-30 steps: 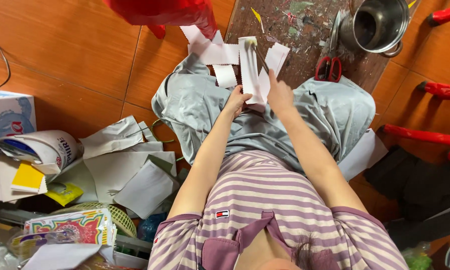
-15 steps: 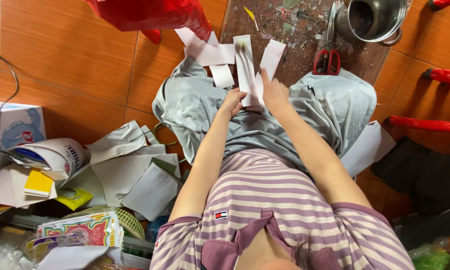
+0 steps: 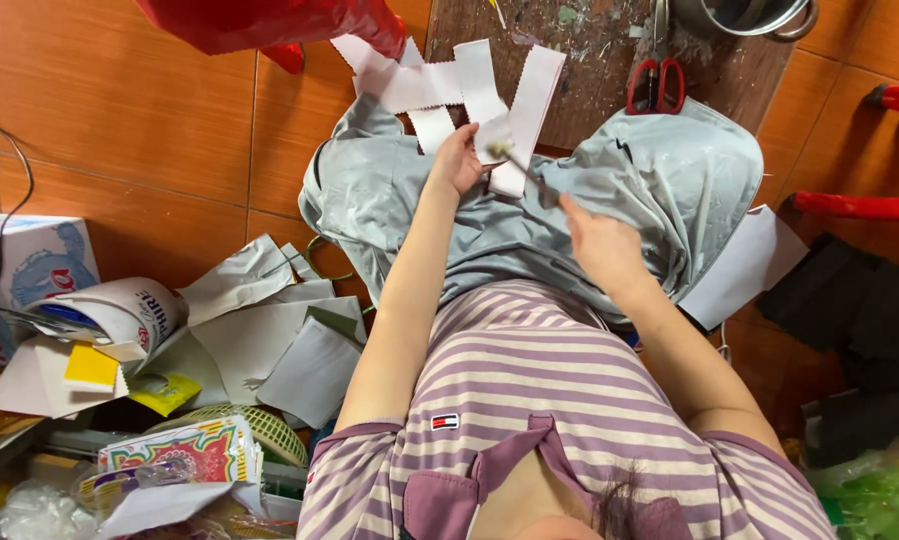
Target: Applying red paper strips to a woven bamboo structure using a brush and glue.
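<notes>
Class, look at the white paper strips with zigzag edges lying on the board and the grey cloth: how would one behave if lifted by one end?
The white paper strips look thin and flat, so one would probably droop and feel very light. The strip under the left hand bends over the grey cloth, suggesting little stiffness. Zigzag edges might tear easily.

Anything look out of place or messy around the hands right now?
Yes. Loose sheets of paper lie crumpled and overlapping on the tiled floor at the left, beside a tipped-over paper roll. The white strips by the left hand overlap crookedly, and the right hand holds a thin stick.
</notes>
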